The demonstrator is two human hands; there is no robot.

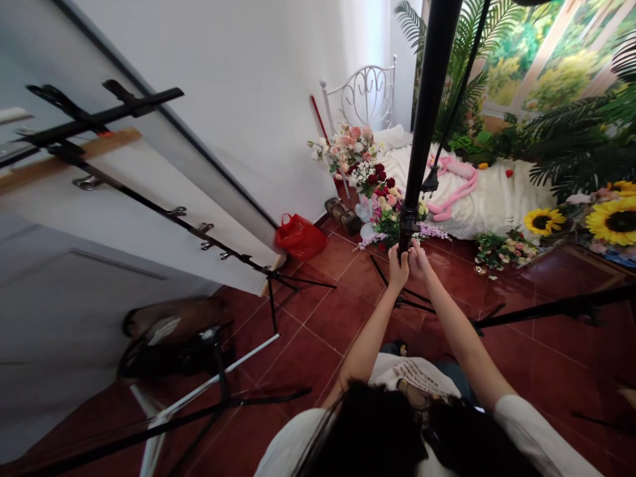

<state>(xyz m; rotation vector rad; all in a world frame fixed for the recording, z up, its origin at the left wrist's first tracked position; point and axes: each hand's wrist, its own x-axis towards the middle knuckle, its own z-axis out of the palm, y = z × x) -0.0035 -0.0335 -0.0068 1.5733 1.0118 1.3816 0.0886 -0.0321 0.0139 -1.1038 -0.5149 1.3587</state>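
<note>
A tall black light stand (417,152) rises straight in front of me and leaves the view at the top. My left hand (398,268) is closed round its lower pole, just beneath a black collar (409,222). On the pole's right side, my right hand (420,261) has its fingers curled in against the stand at the same height; whatever small part they grip is hidden. A black cable with a plug (430,177) dangles beside the pole. Some of the stand's legs (417,301) show on the floor below my hands.
Flowers (350,149) stand beside a white bed (501,199) bearing a pink plush toy (460,173). Left are a red bag (301,236), a clip-hung backdrop bar (149,205) and further stand legs (223,397). Sunflowers (616,218) and a horizontal black pole (561,308) lie right.
</note>
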